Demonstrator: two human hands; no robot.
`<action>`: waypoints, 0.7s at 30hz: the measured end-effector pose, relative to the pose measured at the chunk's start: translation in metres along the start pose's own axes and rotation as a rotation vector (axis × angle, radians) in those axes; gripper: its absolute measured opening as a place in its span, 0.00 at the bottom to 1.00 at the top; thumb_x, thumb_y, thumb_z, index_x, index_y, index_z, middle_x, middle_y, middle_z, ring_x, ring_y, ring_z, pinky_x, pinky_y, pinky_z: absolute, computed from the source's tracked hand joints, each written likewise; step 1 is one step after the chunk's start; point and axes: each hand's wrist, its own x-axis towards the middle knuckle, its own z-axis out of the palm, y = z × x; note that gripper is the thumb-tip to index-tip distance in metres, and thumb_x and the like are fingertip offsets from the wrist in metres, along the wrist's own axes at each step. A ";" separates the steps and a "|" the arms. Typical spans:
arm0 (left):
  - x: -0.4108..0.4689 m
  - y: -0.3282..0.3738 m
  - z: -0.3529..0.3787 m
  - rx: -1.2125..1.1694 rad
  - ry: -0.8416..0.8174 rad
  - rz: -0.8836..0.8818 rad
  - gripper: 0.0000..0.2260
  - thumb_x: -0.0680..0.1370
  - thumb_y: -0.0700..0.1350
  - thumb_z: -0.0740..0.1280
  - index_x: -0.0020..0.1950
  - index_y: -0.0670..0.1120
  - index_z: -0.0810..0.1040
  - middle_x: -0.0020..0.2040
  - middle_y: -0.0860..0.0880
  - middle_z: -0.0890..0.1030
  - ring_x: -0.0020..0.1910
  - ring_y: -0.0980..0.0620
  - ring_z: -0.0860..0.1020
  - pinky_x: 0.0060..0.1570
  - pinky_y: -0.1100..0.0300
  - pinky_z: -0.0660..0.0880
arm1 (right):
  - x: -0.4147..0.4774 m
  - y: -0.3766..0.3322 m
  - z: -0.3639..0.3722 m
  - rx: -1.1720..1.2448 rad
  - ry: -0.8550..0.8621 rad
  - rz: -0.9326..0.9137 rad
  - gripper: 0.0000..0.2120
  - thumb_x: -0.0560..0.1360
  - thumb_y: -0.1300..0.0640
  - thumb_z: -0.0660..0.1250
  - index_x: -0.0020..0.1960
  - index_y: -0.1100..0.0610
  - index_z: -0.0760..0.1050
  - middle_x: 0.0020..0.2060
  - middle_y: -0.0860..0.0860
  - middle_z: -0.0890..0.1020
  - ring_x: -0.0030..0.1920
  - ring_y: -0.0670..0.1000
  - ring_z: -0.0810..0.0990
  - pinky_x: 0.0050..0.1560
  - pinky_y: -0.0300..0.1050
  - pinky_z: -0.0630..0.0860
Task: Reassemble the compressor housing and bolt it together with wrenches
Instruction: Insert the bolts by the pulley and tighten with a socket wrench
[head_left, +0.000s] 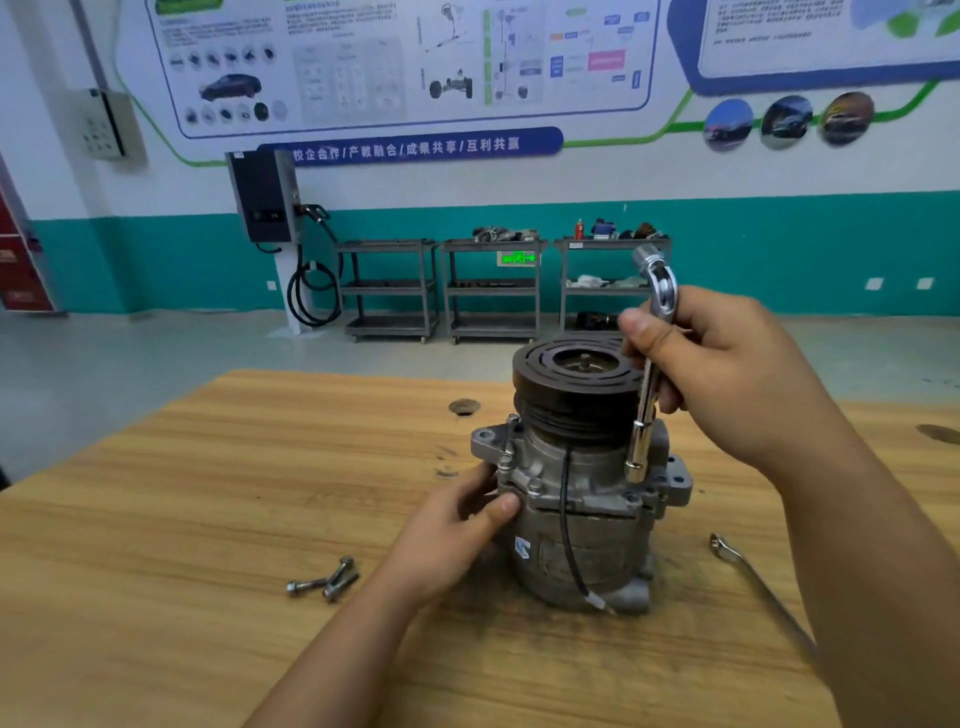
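Your right grip (727, 374) is clamped on a chrome socket wrench (640, 441). The thumb and fingers wrap its shaft just below the bent upper end. The tool stands nearly upright beside the black pulley (571, 374), and its socket end is down against the flange (582, 501) at the front right of the housing. Whether a bolt head sits inside the socket cannot be told.

Your left grip (457, 525) holds the compressor (587, 551) at its left side, with the thumb pressed on the flange edge and the fingers curled round behind it.

The compressor stands on end near the middle of the wooden surface (208, 493), pulley upward. A black wire (565, 519) runs down its front to a small connector at the base. One flange bolt (511, 431) at the left rear stands tall above the flange, while others nearer you sit low against it.

Three loose bolts (324, 579) lie together on the surface to the left of your left forearm, well apart from the compressor. A flat spanner (748, 571) lies on the surface to the right, partly hidden under your right forearm.

Behind the surface, three metal carts (389, 286) stand along the teal wall, with a wall-mounted charging unit (265, 197) to their left.
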 end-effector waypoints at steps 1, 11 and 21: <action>-0.002 0.004 -0.004 0.067 -0.012 -0.008 0.13 0.78 0.45 0.66 0.61 0.56 0.74 0.54 0.63 0.79 0.52 0.71 0.76 0.51 0.75 0.70 | 0.000 -0.001 0.000 -0.009 -0.009 -0.005 0.16 0.77 0.50 0.61 0.41 0.64 0.74 0.31 0.60 0.74 0.33 0.60 0.74 0.37 0.53 0.73; -0.061 -0.008 -0.056 0.947 0.338 -0.405 0.08 0.76 0.57 0.65 0.46 0.54 0.72 0.47 0.55 0.80 0.51 0.52 0.78 0.48 0.60 0.74 | -0.007 -0.010 -0.002 -0.072 -0.115 -0.059 0.15 0.74 0.47 0.60 0.40 0.59 0.74 0.33 0.57 0.75 0.36 0.58 0.76 0.40 0.53 0.73; -0.066 -0.032 -0.060 0.961 0.345 -0.443 0.11 0.75 0.52 0.67 0.45 0.51 0.65 0.49 0.51 0.79 0.52 0.49 0.77 0.40 0.59 0.67 | -0.008 -0.007 -0.012 -0.119 -0.131 -0.048 0.16 0.73 0.47 0.60 0.42 0.61 0.74 0.33 0.57 0.76 0.36 0.57 0.76 0.38 0.51 0.72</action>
